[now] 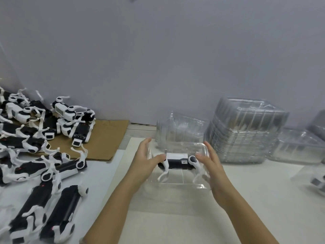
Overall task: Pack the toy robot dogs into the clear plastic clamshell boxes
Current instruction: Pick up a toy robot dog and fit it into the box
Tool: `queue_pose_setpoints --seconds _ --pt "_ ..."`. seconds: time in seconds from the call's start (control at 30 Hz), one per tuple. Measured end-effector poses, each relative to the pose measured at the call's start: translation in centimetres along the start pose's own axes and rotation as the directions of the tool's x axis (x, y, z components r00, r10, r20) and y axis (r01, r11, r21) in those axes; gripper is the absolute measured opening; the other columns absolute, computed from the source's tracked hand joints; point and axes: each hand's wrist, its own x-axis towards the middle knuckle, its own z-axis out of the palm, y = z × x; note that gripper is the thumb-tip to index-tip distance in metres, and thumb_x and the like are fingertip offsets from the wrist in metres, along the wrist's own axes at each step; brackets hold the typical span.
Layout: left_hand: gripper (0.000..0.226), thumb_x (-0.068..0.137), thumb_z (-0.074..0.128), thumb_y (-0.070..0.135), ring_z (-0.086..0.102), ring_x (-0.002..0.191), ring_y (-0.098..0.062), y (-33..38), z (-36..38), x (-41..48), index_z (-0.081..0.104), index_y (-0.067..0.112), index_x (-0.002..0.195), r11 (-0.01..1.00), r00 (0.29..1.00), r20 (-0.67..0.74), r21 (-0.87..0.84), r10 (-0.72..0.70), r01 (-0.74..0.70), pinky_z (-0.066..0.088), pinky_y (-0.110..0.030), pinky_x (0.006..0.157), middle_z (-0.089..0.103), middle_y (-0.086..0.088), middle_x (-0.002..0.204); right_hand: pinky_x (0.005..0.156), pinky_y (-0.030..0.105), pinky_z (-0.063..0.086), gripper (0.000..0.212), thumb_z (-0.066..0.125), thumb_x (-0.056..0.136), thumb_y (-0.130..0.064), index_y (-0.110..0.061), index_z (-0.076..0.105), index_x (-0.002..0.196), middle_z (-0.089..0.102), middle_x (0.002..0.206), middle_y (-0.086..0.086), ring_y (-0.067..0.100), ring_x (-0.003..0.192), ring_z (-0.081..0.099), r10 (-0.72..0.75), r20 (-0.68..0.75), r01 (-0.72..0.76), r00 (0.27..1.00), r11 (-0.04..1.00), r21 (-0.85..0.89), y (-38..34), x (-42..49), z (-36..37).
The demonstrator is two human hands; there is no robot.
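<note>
A black and white toy robot dog (pixel 177 162) lies inside an open clear clamshell box (pixel 175 184) at the table's middle, legs pointing toward me. My left hand (pixel 143 162) sits at the dog's left end, thumb touching it, fingers straight along the box's left wall. My right hand (pixel 210 161) is at the dog's right end with fingers straight, beside the box's right rim. The raised lid (pixel 177 131) stands behind the dog. Neither hand curls round the dog.
Several loose robot dogs (pixel 40 147) are heaped at the left, partly on brown cardboard (pixel 107 136). A tall stack of empty clamshells (pixel 246 131) stands at the back right, more boxes (pixel 297 147) beyond it. A packed box (pixel 314 180) shows at the right edge. A grey wall is behind.
</note>
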Motion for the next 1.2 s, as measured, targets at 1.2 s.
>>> queue_pose_setpoints --seconds 1.2 --pt "0.100 0.042 0.097 0.039 0.059 0.120 -0.016 -1.1 -2.7 -2.0 0.055 0.034 0.132 0.968 0.991 0.131 -0.253 0.042 -0.008 0.052 -0.025 0.093 0.062 -0.005 0.130 0.102 0.046 0.046 0.067 0.076 0.074 -0.009 -0.022 0.040 0.129 0.029 0.149 0.010 0.027 0.132 0.044 -0.972 0.193 0.879 0.134 0.026 -0.476 3.5 0.8 1.0"
